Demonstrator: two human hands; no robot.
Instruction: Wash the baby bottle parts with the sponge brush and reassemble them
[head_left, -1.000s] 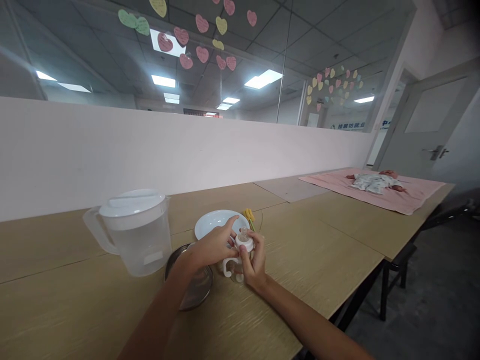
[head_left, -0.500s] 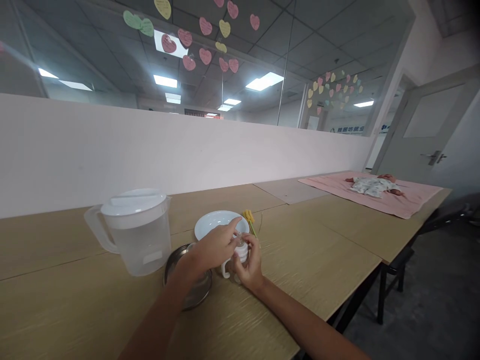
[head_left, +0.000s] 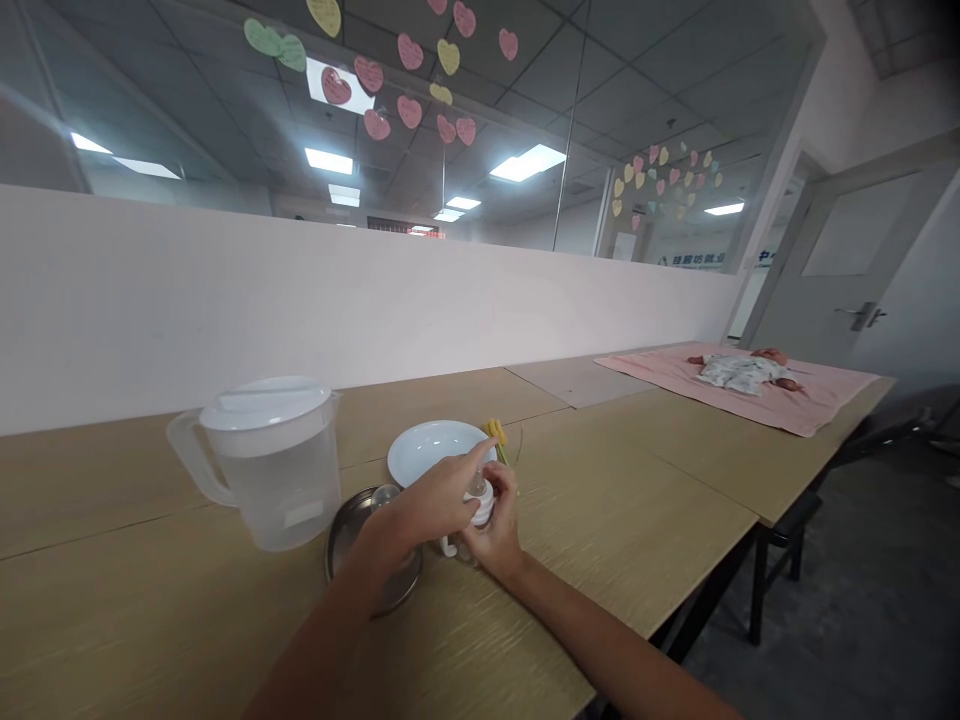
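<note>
A baby bottle [head_left: 482,507] with a white ring collar, a clear teat and a white side handle is between my two hands, low over the table. My left hand [head_left: 435,495] reaches over from the left, its thumb and fingers closed at the collar and teat, index finger pointing outward. Around the bottle from the right wraps my right hand [head_left: 501,535]. Much of the bottle's body is hidden by the hands. Under my left forearm lies a round metal tray [head_left: 341,540] with a clear domed cap [head_left: 385,496] in it.
Just beyond my hands are a white bowl [head_left: 420,450] and a yellow-headed brush [head_left: 495,432] with a green stem. A lidded plastic pitcher [head_left: 281,480] stands left. Far right, a baby doll [head_left: 739,372] lies on a pink towel [head_left: 810,405]. A low wall [head_left: 375,300] backs the table.
My left hand has shifted slightly, its thumb now lower against the white collar. More of the clear domed cap in the tray shows. My right hand keeps its hold on the bottle.
</note>
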